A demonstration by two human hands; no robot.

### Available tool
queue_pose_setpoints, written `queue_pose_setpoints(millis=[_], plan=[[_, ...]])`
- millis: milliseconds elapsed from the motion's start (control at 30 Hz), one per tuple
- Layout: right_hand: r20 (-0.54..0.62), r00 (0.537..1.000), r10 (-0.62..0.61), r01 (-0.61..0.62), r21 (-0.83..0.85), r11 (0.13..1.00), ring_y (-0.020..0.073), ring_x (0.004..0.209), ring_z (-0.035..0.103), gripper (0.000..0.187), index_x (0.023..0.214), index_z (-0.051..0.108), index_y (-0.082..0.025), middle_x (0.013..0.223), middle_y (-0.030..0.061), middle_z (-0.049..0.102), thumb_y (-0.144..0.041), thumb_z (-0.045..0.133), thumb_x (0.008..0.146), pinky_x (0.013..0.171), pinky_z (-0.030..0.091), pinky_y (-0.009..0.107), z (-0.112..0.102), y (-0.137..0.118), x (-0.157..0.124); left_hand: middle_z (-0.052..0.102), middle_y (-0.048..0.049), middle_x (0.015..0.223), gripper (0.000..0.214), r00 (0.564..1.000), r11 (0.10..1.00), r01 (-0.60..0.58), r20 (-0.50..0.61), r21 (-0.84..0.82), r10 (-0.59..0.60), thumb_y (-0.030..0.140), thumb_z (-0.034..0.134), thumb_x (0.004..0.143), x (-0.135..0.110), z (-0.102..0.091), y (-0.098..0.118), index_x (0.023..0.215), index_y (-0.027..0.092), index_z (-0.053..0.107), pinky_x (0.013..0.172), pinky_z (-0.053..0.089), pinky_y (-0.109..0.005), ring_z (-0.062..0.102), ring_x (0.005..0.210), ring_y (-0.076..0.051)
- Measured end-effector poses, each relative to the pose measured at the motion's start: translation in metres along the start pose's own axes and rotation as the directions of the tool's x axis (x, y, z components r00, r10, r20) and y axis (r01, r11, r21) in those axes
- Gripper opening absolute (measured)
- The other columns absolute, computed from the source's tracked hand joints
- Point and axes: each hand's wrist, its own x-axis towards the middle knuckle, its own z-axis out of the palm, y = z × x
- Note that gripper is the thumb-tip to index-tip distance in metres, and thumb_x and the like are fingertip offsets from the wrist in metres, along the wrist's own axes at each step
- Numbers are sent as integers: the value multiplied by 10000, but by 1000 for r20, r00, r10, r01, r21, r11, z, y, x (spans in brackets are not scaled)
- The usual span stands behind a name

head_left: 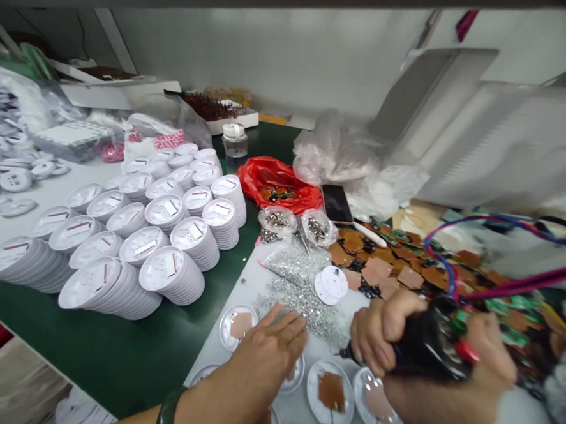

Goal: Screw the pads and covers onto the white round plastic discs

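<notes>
At 10 o'clock, loose discs (11, 179) are lying in a heap, and stacks of white discs (165, 262) are standing in rows on the green tabletop (101, 354). At 12 o'clock, a jar (234, 142) is standing beside a red bag (277, 185), with a phone (336, 204) lying just to its right. At 7 o'clock, the left hand (267, 358), wearing a green bangle (169, 413), is spreading its grip wide apart, palm down, just beside a silver bead pile (301, 306) and above clear dishes (321, 414) holding copper pads. At 4 o'clock, the right hand (441, 356) is clamping its grip around a black tool (423, 342), possibly a glue gun, though blur and fingers are hiding most of it. The tool is hanging just above the dishes. At 2 o'clock, brown circuit boards (395, 263) are lying in a loose pile below coloured wires (454, 238).
</notes>
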Motion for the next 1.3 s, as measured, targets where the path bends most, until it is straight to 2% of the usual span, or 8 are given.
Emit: queue_pose_setpoints(millis=[133,233,400,467,600,833,967,1300], plan=[[16,1000,-7,7,0,1000,145,388,451,531,598,673,-200,427,12,497,-664,580,839,390,386,273,4,1,3,537,-96,1517,622,997,978,-79,-6,-191,79,-2,485,887,-1,-3,-2,1477,192,439,1255,245,-517,436,1451,-201],[61,998,-2,2,10,1000,150,388,468,544,614,681,-199,438,11,511,-674,561,851,394,387,277,6,7,6,526,-96,1520,697,996,970,-32,-84,-241,12,-56,432,851,-4,-18,-2,1497,201,398,1253,241,-540,466,1422,-193],[112,994,-5,2,24,1000,149,404,478,560,652,695,-202,453,12,532,-666,500,897,426,391,278,8,29,10,676,-80,1142,421,972,961,158,-135,-228,-192,3,449,952,-5,-42,8,1298,194,595,1002,505,-473,633,1062,-229],[114,993,4,-6,23,1000,145,400,476,543,661,685,-202,460,6,537,-662,511,894,429,391,276,9,41,11,652,-60,1050,352,968,951,196,-107,-238,-226,61,458,999,-7,-47,13,1268,215,624,896,517,-427,610,982,-229],[107,994,15,-15,-2,1000,138,396,480,493,670,661,-203,467,-2,541,-613,527,909,419,378,264,9,56,14,615,-38,1002,329,960,939,245,-72,-241,-269,71,478,1006,-12,-48,18,1238,233,645,863,467,-416,571,938,-229],[101,995,13,-15,25,1000,144,382,464,539,618,666,-200,447,1,514,-667,546,861,417,382,283,22,24,11,623,-12,985,209,952,930,261,-90,-259,-293,150,621,990,-4,-36,15,1154,262,683,837,422,-365,564,937,-212],[74,997,-9,5,49,999,140,360,459,545,607,668,-205,429,0,508,-650,522,885,404,383,282,27,13,9,662,10,892,22,964,925,159,-147,-345,-220,210,706,961,6,-27,12,969,223,722,852,407,-350,605,877,-181],[46,999,-10,5,104,995,148,361,464,619,610,659,-206,429,6,482,-667,400,933,399,380,297,23,7,6,653,-17,969,73,970,917,73,-187,-393,-158,161,583,1023,-2,-26,15,990,186,644,860,437,-320,606,907,-172]])
